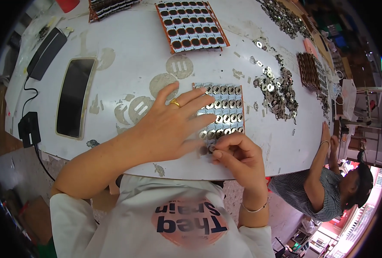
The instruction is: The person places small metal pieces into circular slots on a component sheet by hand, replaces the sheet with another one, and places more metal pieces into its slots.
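In front of me a rectangular panel (229, 110) lies flat on the white table, with rows of round silvery metal pieces on a pale blue-white board. My left hand (171, 122) is spread over its left side, fingers apart and a gold ring on one of them; the thumb is blurred by motion. At the panel's near edge my right hand (244, 161) pinches a small round metal piece (212, 148) between thumb and forefinger. A dark round spot shows beside that piece. My left hand covers part of the left columns.
Loose metal pieces (278, 92) lie heaped right of the panel; another heap (285, 19) is farther back. A panel with dark discs (191, 26) lies beyond. Stacked panels (309, 71) stand at right. A phone (75, 99) and black adapter (48, 52) lie left. A co-worker (324, 185) sits right.
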A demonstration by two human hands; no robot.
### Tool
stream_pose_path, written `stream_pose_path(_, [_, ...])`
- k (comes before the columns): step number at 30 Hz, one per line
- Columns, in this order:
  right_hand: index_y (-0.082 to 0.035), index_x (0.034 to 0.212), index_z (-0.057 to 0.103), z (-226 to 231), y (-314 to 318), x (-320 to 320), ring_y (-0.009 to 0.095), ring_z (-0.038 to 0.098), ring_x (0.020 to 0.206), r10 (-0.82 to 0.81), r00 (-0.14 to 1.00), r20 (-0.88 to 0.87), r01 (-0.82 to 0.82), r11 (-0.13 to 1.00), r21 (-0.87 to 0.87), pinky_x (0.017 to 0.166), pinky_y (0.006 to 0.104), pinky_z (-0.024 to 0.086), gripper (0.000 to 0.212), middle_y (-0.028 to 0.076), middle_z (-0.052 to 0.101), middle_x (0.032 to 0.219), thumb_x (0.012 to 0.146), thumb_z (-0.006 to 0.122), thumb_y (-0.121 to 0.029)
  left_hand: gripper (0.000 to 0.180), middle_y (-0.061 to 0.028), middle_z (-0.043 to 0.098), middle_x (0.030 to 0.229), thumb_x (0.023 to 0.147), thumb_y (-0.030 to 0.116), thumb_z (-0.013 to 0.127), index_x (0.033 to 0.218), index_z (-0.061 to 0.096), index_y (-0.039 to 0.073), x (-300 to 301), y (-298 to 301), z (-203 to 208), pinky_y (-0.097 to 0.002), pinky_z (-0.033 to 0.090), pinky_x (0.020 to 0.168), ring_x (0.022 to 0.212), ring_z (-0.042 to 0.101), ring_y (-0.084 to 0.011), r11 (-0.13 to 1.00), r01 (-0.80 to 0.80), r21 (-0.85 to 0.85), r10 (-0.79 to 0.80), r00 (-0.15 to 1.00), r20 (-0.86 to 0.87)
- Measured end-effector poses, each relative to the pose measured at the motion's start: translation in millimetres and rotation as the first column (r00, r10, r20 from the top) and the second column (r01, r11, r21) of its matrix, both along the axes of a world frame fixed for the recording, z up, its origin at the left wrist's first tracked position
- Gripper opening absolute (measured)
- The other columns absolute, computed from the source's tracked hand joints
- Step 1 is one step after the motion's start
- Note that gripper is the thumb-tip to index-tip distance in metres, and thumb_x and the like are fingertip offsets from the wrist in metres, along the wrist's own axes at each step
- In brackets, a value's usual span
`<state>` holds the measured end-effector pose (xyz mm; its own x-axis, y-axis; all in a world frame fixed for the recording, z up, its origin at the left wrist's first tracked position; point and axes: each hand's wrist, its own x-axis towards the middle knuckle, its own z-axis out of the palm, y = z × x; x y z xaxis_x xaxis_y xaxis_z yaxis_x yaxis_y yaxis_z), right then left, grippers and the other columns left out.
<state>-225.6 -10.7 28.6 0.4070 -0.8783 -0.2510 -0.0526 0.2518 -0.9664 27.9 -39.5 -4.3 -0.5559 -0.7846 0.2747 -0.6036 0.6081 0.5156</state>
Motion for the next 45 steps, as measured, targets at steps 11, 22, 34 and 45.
stream_pose_path(11, [0.002,0.125,0.071,0,6,2,0.015,0.073,0.092,0.023,0.989,0.145,-0.039,0.993,0.111,0.076,0.0266,0.06,0.024,0.011,0.07,0.116,0.103,0.06,0.007,0.051,-0.0109,0.056,0.153,0.085,0.04,0.083,0.128,0.069,0.016,-2,1,2,-0.0638,0.022,0.124,0.152,0.044,-0.0316,1.0,0.006,-0.017,-0.007,0.998,-0.066])
stream_pose_path(22, [0.003,0.116,0.074,-9,5,14,0.016,0.073,0.095,-0.091,0.992,-0.087,0.081,0.99,-0.116,0.079,0.0277,0.062,0.017,0.01,0.072,0.114,0.103,0.064,0.005,0.048,-0.0093,0.06,0.144,0.081,0.037,0.087,0.12,0.071,0.016,-2,2,-5,-0.0621,0.025,0.122,0.147,0.048,-0.0313,0.999,0.008,-0.031,-0.01,0.998,-0.067])
stream_pose_path(34, [-0.006,0.11,0.077,7,-3,8,0.012,0.067,0.079,0.027,0.929,-0.37,-0.114,0.97,-0.216,0.069,0.0253,0.054,0.02,0.006,0.075,0.1,0.093,0.073,0.003,0.048,-0.0105,0.057,0.151,0.085,0.034,0.083,0.129,0.07,0.017,0,5,-3,-0.0623,0.021,0.124,0.153,0.044,-0.0306,1.0,0.017,0.012,-0.016,0.999,-0.05])
stream_pose_path(45, [-0.007,0.106,0.074,4,3,19,0.013,0.065,0.079,0.043,0.868,-0.494,-0.234,0.914,-0.331,0.064,0.0292,0.052,0.017,0.004,0.072,0.098,0.093,0.072,0.003,0.042,-0.0096,0.056,0.153,0.09,0.03,0.079,0.129,0.07,0.017,-3,5,-4,-0.0627,0.019,0.124,0.153,0.044,-0.0298,1.0,0.017,0.016,-0.017,1.0,-0.02])
